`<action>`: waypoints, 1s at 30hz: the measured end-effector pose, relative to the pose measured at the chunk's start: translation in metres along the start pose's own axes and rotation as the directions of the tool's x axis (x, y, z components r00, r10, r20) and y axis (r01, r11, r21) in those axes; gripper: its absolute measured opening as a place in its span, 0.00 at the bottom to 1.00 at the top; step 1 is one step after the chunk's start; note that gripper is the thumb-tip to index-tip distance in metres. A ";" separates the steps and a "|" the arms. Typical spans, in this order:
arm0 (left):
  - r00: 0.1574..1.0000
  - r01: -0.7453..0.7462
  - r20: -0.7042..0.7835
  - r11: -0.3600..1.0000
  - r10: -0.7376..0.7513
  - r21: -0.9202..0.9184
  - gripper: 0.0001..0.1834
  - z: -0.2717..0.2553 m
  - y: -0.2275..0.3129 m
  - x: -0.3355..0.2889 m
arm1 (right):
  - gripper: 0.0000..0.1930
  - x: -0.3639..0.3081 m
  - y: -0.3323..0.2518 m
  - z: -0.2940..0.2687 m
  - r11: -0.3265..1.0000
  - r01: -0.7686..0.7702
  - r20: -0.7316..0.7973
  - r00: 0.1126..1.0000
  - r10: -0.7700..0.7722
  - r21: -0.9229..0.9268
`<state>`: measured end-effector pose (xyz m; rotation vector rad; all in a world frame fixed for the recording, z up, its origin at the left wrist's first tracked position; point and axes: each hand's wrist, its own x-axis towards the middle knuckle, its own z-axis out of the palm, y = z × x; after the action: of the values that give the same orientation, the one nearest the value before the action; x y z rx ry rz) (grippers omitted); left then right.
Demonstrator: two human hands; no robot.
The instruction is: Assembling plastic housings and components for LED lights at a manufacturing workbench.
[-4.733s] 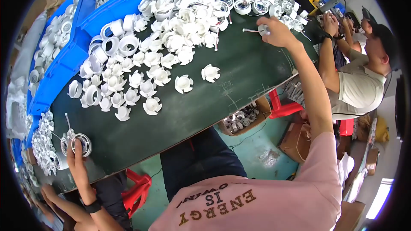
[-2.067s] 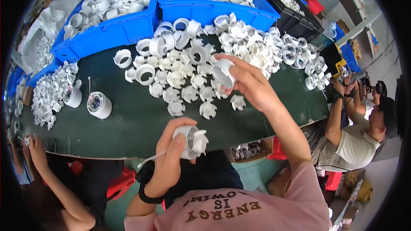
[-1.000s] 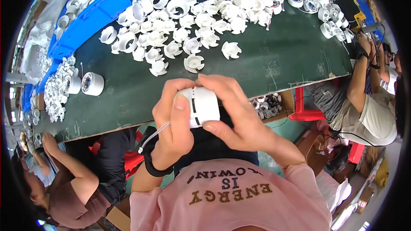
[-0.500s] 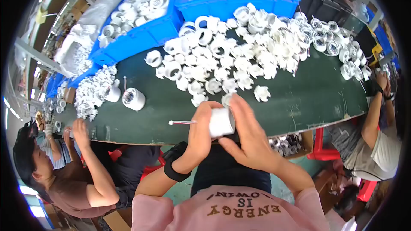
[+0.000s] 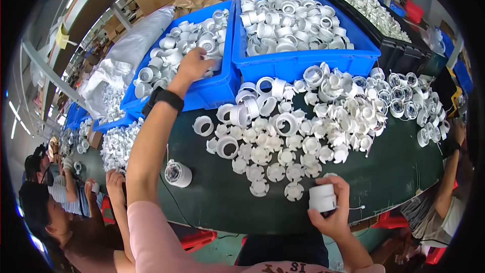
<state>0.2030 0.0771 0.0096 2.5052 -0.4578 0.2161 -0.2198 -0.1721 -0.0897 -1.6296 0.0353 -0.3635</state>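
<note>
My left hand (image 5: 194,66) is over the left blue bin (image 5: 174,93), among white round plastic caps (image 5: 207,43), some with slotted grilles. Its fingers look apart, with a little blur at the tips; nothing shows gripped. Above the front edge of the table, my right hand (image 5: 339,210) is closed round a white cylindrical housing (image 5: 322,198). A thin lead with a small white plug (image 5: 360,207) sticks out to the right of that hand. White pronged holders (image 5: 276,172) and white rings (image 5: 227,146) lie on the table just beyond it.
A second blue bin (image 5: 308,59) of white rings and a black crate (image 5: 404,53) stand behind the pile. Another housing (image 5: 178,173) with a wire stands at left on the dark green table (image 5: 217,210). Clear-rimmed parts (image 5: 399,98) lie right. Co-workers sit on both sides.
My left hand has left the white housing and reached forward into the left blue bin. My right hand now holds the housing alone, farther right. The view has tilted up.
</note>
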 end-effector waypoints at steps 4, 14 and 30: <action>0.968 -0.193 0.218 0.919 0.122 0.344 0.38 0.025 -0.053 0.066 | 0.37 0.002 0.012 -0.003 0.991 0.108 -0.008 0.994 -0.109 -0.085; 0.988 0.029 0.150 0.999 -0.023 -0.037 0.21 -0.002 -0.014 0.043 | 0.36 -0.009 0.007 -0.006 0.989 -0.038 0.000 0.999 0.039 0.146; 0.651 -0.536 0.306 0.706 0.695 -0.463 0.64 -0.012 0.182 -0.293 | 0.35 0.004 -0.076 -0.028 0.979 0.180 0.439 0.891 -0.118 -0.101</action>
<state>-0.1365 0.0232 0.0399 1.9432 -1.4477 -0.2042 -0.2376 -0.1931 -0.0133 -1.8262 -0.4125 -0.1097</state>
